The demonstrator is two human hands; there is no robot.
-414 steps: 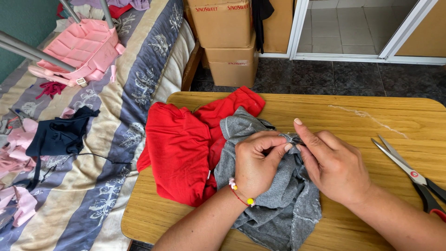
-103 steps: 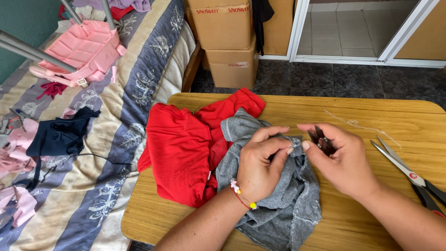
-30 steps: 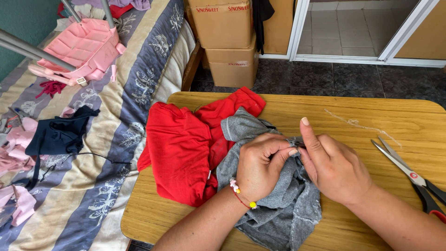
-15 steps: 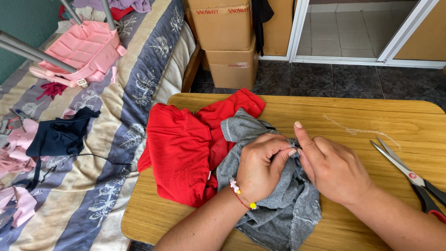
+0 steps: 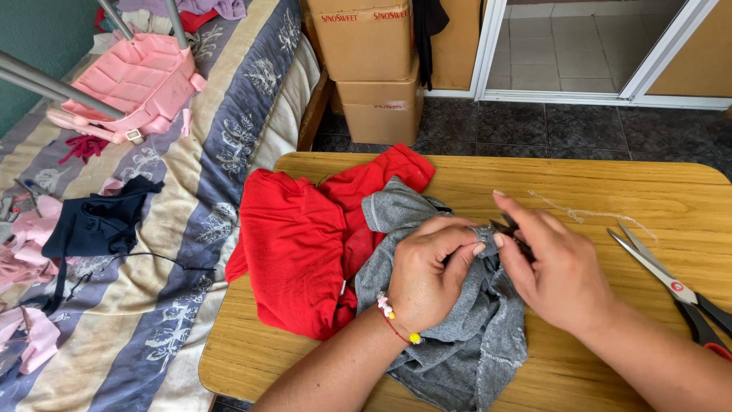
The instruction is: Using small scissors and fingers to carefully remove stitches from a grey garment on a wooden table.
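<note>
1. I see my left hand [image 5: 431, 278] curled into a pinch on a fold of the grey garment [image 5: 457, 336], which lies on the near middle of the wooden table [image 5: 473, 175].
2. My right hand [image 5: 553, 267] is pressed up to the same fold, fingers closed on something small and dark; I cannot tell what it is.
3. I judge the job mid-way: work on that fold is in hand, a bit of loose thread [image 5: 587, 215] lies just beyond my right hand, and the rest of the grey cloth looks untouched.
4. The red garment [image 5: 305, 244] lies to the left, partly under the grey one and hanging over the table's left edge.
5. Scissors [image 5: 671, 286] lie open at the right, near my right wrist.
6. Open tabletop lies far and right; the bed [image 5: 152, 305] crowds the left edge, and cardboard boxes [image 5: 374, 69] stand well beyond.
</note>
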